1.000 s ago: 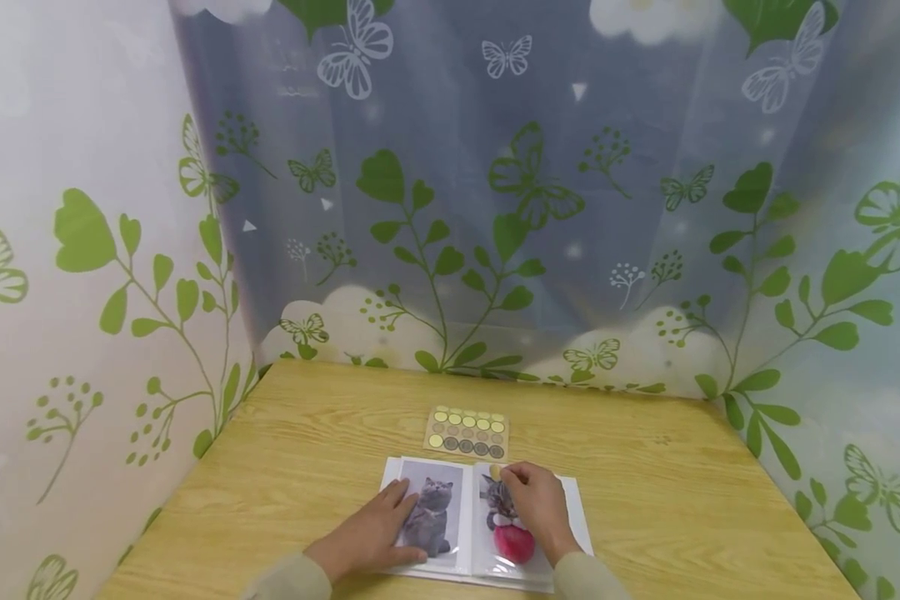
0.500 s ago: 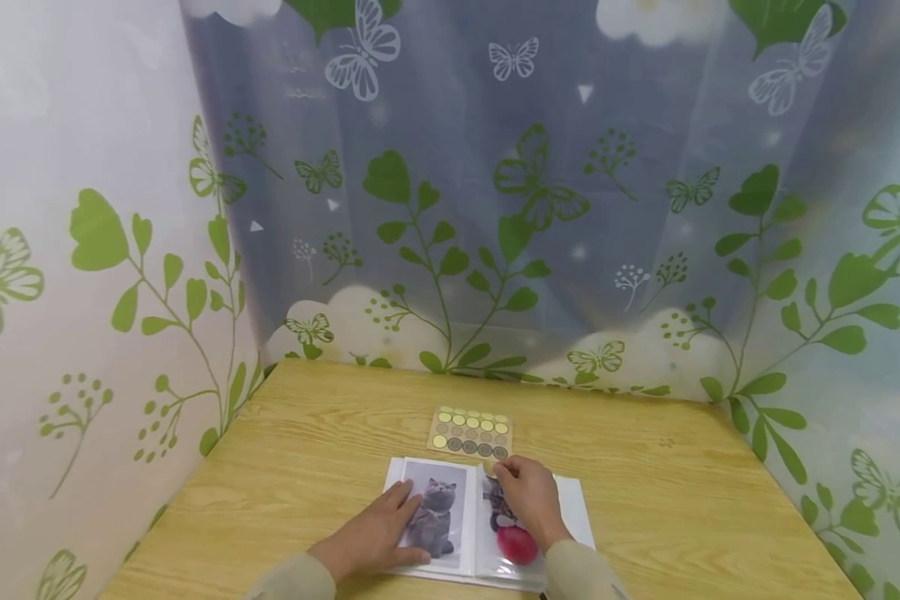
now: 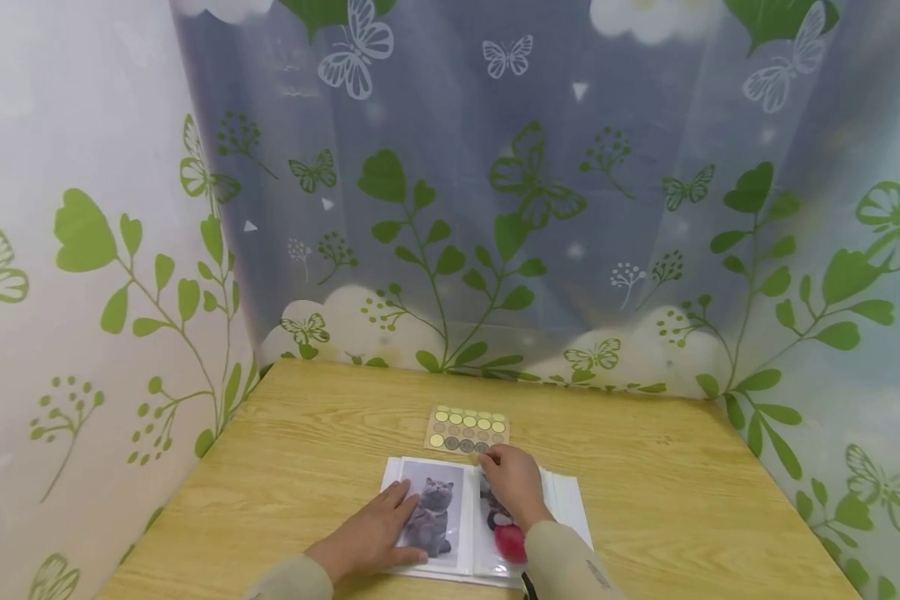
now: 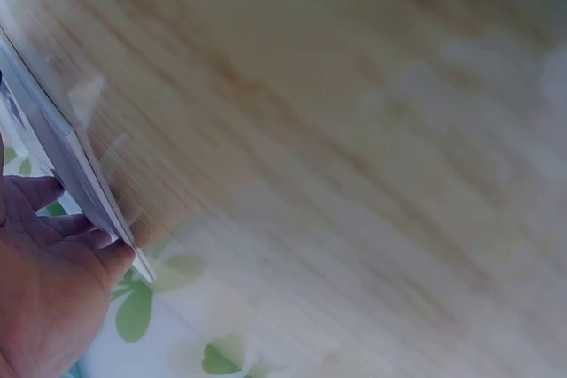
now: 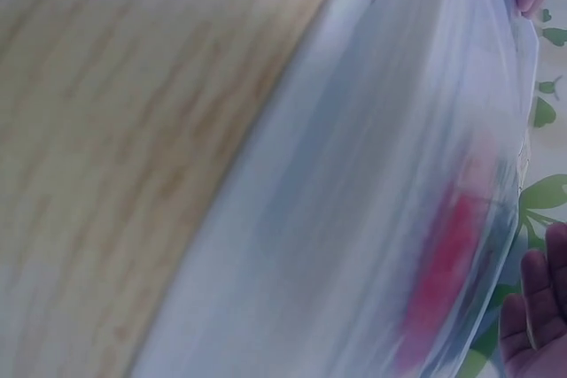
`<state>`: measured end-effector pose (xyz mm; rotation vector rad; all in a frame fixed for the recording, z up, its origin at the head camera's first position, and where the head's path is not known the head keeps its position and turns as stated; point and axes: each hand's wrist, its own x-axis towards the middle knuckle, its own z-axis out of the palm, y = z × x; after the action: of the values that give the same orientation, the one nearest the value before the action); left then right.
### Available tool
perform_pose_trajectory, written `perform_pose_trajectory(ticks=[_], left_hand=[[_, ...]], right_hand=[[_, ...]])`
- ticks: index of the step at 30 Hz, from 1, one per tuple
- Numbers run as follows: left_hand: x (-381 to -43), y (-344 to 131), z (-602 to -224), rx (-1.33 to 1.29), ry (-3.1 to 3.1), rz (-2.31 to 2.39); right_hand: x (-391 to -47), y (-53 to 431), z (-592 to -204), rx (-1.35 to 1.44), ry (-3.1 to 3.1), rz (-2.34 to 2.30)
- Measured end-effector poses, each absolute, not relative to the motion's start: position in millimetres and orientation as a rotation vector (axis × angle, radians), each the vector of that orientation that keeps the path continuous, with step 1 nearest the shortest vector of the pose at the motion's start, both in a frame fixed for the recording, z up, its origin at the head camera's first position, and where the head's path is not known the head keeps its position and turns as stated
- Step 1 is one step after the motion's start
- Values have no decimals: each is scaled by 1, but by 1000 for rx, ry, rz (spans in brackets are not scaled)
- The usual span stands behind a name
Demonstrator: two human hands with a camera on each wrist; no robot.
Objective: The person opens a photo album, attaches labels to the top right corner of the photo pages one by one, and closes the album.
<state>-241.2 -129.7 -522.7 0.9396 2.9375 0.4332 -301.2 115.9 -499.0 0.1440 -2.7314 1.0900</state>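
Observation:
A photo album [image 3: 567, 492] lies spread on the table, with a grey cat photo [image 3: 437, 508] on its left page. My left hand [image 3: 371, 533] rests on that page, fingers extended and thumb near the lower edge. On the right page a cat photo with a pink ball [image 3: 510, 546] is partly covered by my right hand [image 3: 516, 483]. Its thumb and fingertips pinch a small round gold sticker at the page's top edge, now hidden by the fingers. In the right wrist view the album's clear sleeves [image 5: 354, 174] look curved and blurred. The left wrist view shows an album edge [image 4: 80, 157] beside a hand.
Just beyond the album lies a sheet of round stickers [image 3: 467, 425], with yellow circles and several dark ones in its front row. The wood-grain table [image 3: 330, 417] meets a patterned curtain [image 3: 450, 208] at the back and both sides.
My right hand has moved left and slightly away along the top of the right page, and the gold sticker has gone out of sight behind the fingers. My left hand stays put.

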Motion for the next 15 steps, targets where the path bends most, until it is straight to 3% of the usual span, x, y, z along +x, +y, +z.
perform_pose_trajectory(ticks=[15], left_hand=[[-239, -129, -519, 926, 2931, 449]], right_hand=[[-311, 108, -502, 282, -2821, 844]])
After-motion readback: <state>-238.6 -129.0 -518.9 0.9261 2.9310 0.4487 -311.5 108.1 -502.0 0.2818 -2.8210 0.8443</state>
